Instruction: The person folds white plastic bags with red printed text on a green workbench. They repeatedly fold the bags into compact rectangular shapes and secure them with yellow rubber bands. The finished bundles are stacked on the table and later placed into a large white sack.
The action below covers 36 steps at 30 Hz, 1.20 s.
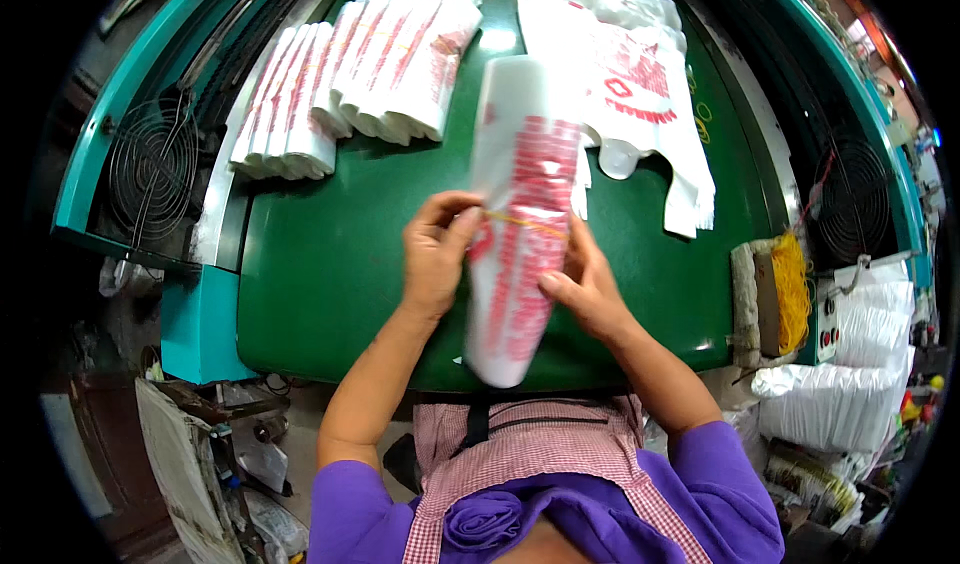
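Note:
A folded bundle of white plastic bags [520, 304] with red print stands lengthwise in front of me, slightly blurred. Around its middle runs a thin yellow rubber band [525, 223]. My left hand [440, 249] is closed at the bundle's left edge, thumb and forefinger pinched where the band meets it. From the other side, my right hand [588, 279] grips the bundle, its thumb on the printed front and its fingers hidden behind. Beyond, on the green table [330, 274], a flat stack of similar bags [640, 74] lies spread out, partly covered by the bundle.
Rows of folded, banded bag bundles [295, 104] lie at the far left of the table. A holder with yellow rubber bands [790, 294] is at the right edge. Teal machine frames with round fan guards [155, 169] flank both sides. White bag stacks [840, 394] stand at right.

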Available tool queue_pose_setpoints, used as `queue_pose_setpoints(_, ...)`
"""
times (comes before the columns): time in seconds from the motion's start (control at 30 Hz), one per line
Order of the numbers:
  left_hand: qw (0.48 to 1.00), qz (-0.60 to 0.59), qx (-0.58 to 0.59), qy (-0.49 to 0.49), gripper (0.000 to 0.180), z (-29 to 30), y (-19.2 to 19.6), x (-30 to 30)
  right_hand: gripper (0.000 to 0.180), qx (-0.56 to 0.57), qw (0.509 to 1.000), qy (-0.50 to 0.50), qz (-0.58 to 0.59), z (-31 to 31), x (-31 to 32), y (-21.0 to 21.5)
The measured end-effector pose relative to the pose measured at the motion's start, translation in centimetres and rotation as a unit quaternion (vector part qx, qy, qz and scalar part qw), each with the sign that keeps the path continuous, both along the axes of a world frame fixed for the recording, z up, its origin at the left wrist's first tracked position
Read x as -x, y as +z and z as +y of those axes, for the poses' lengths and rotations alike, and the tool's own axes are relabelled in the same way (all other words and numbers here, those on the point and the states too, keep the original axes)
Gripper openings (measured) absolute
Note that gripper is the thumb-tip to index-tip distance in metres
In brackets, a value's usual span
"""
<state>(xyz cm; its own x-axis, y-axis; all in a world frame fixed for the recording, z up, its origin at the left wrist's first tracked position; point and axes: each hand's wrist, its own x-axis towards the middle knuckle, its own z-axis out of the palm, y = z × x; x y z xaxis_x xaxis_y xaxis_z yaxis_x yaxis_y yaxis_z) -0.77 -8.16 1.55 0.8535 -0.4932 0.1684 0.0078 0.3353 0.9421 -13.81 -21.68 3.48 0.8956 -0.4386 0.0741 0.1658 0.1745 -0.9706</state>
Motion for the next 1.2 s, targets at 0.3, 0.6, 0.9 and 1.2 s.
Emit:
queue_pose_setpoints(0.3,0.870,-0.405,-0.225,0.168,0.025,-0.1,-2.7,-5.9,0.082,0.398,0.910,-0.085,0.075,-7.9,-26.0,-1.4)
queue_pose_setpoints(0.6,0.850,-0.408,-0.288,0.170,0.023,0.6,-4.6,-6.8,0.041,0.721,0.644,-0.049,0.250,-12.3,-11.4,2.7)
queue_pose_setpoints(0.9,0.840,-0.466,-0.269,0.071,0.031,2.5,-1.5,-0.1,0.010,0.692,0.709,0.070,0.116,-13.0,0.2,-2.7)
queue_pose_setpoints(1.2,0.582,-0.620,-0.427,-0.307,0.073,8.4,-0.5,7.3,0.076,0.540,0.825,0.126,0.114,-8.7,18.2,1.7)
